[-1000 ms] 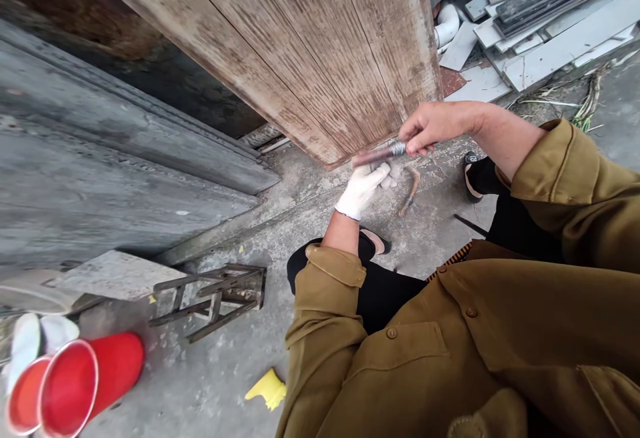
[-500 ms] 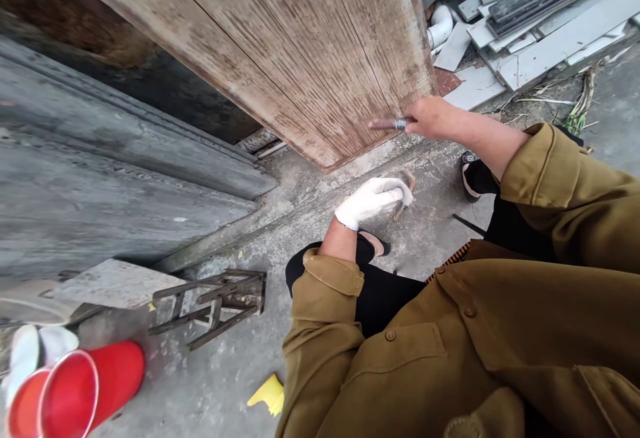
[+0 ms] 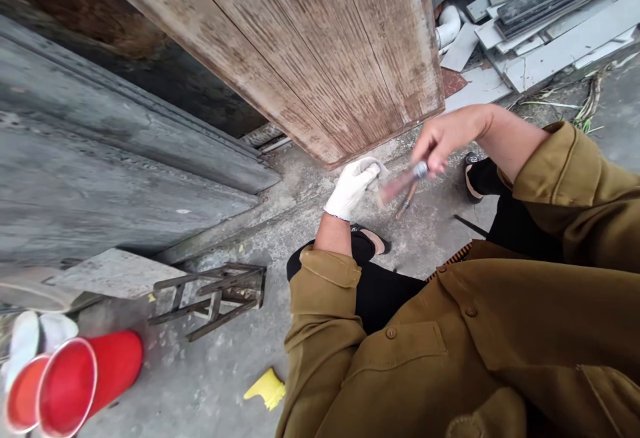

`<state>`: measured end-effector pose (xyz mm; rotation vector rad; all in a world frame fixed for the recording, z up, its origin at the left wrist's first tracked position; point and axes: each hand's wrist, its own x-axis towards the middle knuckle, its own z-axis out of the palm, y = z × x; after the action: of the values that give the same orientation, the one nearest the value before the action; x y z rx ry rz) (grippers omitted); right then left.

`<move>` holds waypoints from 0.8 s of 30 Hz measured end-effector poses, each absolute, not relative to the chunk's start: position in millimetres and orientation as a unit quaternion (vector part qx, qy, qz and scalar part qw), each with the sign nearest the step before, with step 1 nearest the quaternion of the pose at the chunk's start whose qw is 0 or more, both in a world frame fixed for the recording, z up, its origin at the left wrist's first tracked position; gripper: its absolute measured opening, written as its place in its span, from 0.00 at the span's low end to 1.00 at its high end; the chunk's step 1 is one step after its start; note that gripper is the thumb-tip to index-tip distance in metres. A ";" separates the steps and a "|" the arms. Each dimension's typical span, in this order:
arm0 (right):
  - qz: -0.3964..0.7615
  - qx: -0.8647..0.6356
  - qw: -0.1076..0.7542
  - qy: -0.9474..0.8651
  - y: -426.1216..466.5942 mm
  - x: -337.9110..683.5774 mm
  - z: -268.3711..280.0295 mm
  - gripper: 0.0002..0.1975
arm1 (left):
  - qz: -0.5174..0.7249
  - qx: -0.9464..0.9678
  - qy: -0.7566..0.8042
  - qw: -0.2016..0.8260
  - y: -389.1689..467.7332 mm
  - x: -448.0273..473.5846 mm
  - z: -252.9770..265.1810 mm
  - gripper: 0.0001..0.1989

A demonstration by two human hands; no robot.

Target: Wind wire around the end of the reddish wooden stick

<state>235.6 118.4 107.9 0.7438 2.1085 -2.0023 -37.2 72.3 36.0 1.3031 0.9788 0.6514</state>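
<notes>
My left hand [image 3: 345,188], in a white glove, is closed in front of the lower edge of a weathered wooden door panel [image 3: 320,51]. Something pale grey shows at its fingertips, too blurred to name. My bare right hand [image 3: 445,141] grips a wooden stick-like tool bound with silvery wire [image 3: 403,183]. Its blurred reddish end points down and left, close beside the gloved fingers; I cannot tell whether they touch. Below it, a thin brown tool with a metal band [image 3: 407,201] shows against the concrete, partly hidden.
A low wooden stool [image 3: 215,298] lies on its side at left. Red buckets [image 3: 115,365] stand at lower left, and a yellow scrap [image 3: 267,388] lies on the floor. Stacked boards [image 3: 565,45] and a white pipe [image 3: 449,25] are at upper right. Grey panels [image 3: 100,151] lean at left.
My right hand has come down from the door panel's lower edge, and its tool has swung towards the left hand. My gloved left hand has moved up and slightly left, towards the panel.
</notes>
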 end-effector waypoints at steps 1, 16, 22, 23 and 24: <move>-0.655 0.295 -0.029 0.695 122.8 239.5 109.0 0.07 | 0.285 0.569 0.424 0.644 72.0 -36.3 35.1 0.24; -0.332 0.434 0.140 0.825 125.5 209.0 63.9 0.09 | 0.168 0.611 0.372 0.678 65.8 -25.8 28.7 0.27; -0.610 0.214 0.284 0.708 116.2 216.1 77.8 0.07 | 0.150 0.595 0.380 0.692 65.6 -24.8 27.6 0.28; -0.644 0.187 0.244 0.701 117.6 220.0 83.0 0.08 | 0.163 0.589 0.382 0.693 65.6 -23.8 27.0 0.29; -0.666 0.181 0.187 0.700 119.6 224.5 88.5 0.08 | 0.186 0.583 0.385 0.691 65.7 -22.7 26.1 0.29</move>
<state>224.5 119.6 88.5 0.5093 1.9700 -1.8738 -22.7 65.7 26.1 1.3034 0.8603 0.4150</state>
